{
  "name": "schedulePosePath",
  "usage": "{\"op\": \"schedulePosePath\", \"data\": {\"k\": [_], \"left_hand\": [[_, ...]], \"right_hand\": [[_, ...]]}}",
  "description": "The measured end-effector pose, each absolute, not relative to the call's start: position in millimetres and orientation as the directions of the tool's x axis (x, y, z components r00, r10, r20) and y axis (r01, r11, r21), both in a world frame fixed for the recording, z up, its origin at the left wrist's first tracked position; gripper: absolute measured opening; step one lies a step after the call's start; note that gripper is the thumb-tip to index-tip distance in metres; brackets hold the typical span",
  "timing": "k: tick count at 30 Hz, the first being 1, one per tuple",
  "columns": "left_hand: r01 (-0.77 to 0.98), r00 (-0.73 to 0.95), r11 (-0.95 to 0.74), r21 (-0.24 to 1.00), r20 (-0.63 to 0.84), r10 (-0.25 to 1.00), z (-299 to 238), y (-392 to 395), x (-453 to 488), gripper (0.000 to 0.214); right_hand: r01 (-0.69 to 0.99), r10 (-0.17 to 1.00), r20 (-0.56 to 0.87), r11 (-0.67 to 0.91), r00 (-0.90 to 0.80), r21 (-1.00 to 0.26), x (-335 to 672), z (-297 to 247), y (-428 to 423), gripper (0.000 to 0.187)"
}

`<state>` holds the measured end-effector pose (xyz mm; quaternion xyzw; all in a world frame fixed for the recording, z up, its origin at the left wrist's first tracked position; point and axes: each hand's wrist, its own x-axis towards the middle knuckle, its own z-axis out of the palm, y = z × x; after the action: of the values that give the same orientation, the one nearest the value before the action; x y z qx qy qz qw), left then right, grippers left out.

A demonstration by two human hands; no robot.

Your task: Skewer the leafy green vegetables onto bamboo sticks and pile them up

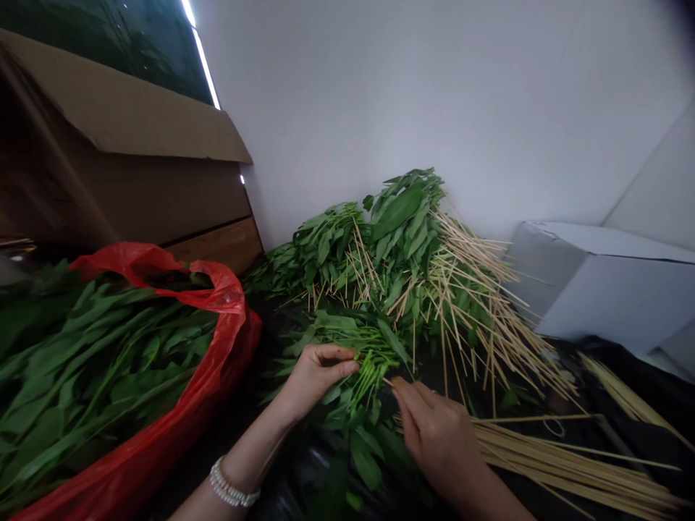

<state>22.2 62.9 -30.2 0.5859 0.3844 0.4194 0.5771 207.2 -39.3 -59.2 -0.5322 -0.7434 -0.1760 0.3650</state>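
Observation:
My left hand (318, 373) pinches a small bunch of green leafy stems (365, 365) lying on a dark surface. My right hand (434, 434) is closed beside it, its fingertips at the end of a thin bamboo skewer (387, 381) pushed into the stems. A bead bracelet (231, 490) sits on my left wrist. Behind the hands lies a pile of skewered greens (418, 268), sticks fanning out to the right.
A red plastic bag (179, 420) full of loose green leaves sits at the left. Loose bamboo skewers (565, 463) lie at the right. A cardboard box (124, 166) stands at the back left, a white box (608, 282) at the right.

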Motion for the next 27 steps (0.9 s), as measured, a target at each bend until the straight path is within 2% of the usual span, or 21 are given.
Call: {"op": "schedulePosePath", "data": {"k": [5,9,17,22,24,27], "left_hand": [[-0.131,0.425,0.040,0.991,0.019,0.905,-26,60,22,0.038],[-0.167,0.367,0.101,0.981,-0.033,0.930,-30,61,21,0.026],[-0.133,0.345,0.073,0.988,-0.023,0.938,-38,63,23,0.029],[-0.106,0.541,0.030,0.994,0.032,0.840,-30,54,27,0.044],[-0.082,0.592,0.016,0.996,0.036,0.805,-28,52,28,0.036],[-0.096,0.571,0.013,0.995,0.045,0.820,-28,52,28,0.022]], "right_hand": [[0.908,0.667,0.731,0.382,-0.141,-0.174,206,-58,-40,0.026],[0.907,0.659,0.739,0.385,-0.143,-0.168,205,-59,-40,0.026],[0.910,0.666,0.729,0.384,-0.156,-0.155,204,-61,-40,0.024],[0.908,0.650,0.741,0.395,-0.167,-0.141,201,-60,-40,0.023],[0.914,0.647,0.741,0.388,-0.178,-0.118,200,-59,-40,0.023],[0.922,0.651,0.736,0.375,-0.185,-0.100,200,-60,-40,0.023]]}}
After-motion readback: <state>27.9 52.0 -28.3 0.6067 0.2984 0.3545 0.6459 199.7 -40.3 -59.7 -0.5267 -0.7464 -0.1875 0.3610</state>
